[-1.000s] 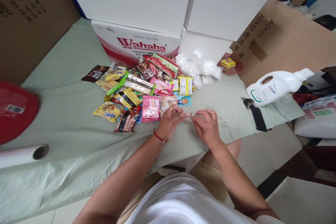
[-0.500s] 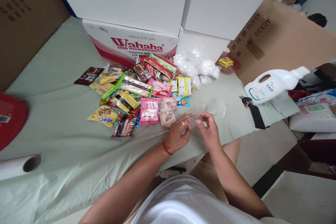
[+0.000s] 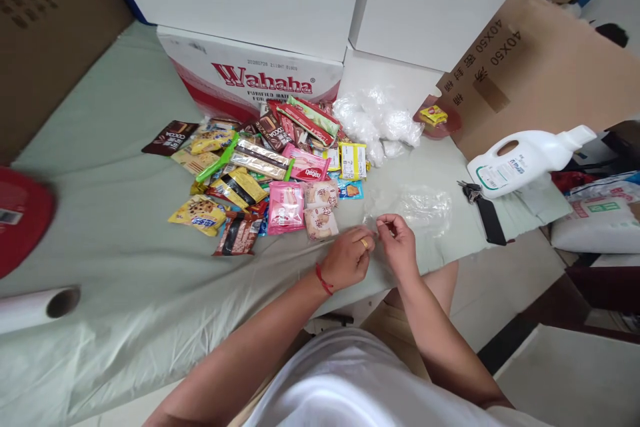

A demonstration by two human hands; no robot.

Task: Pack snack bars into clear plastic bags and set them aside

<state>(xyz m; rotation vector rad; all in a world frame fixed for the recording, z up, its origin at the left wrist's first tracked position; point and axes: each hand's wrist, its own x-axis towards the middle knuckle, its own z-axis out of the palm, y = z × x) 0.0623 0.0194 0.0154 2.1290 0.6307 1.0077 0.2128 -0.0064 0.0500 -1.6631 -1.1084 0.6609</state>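
A clear plastic bag (image 3: pixel 425 210) lies spread on the cloth in front of me, its near edge running to my fingertips. My right hand (image 3: pixel 399 245) pinches that edge between thumb and forefinger. Close beside it, my left hand (image 3: pixel 349 259) is closed, fingers curled and pressed at the same edge of the bag. It wears a ring and a red cord bracelet. Just left of my hands are two square white packets (image 3: pixel 321 222), a pink wafer packet (image 3: pixel 286 208) and a pile of wrapped snacks (image 3: pixel 260 161).
Crumpled clear bags (image 3: pixel 377 120) lie against the boxes behind. A Wahaha carton (image 3: pixel 260 80) backs the snack pile. To the right are a white jug (image 3: pixel 525 161), a phone (image 3: pixel 491 221) and keys (image 3: pixel 470 191). A red object (image 3: pixel 23 220) and a white roll (image 3: pixel 37 310) sit left.
My left hand has moved right and its fingers have closed at the bag's edge. The clear bag has shifted right and lies flatter and more spread out.
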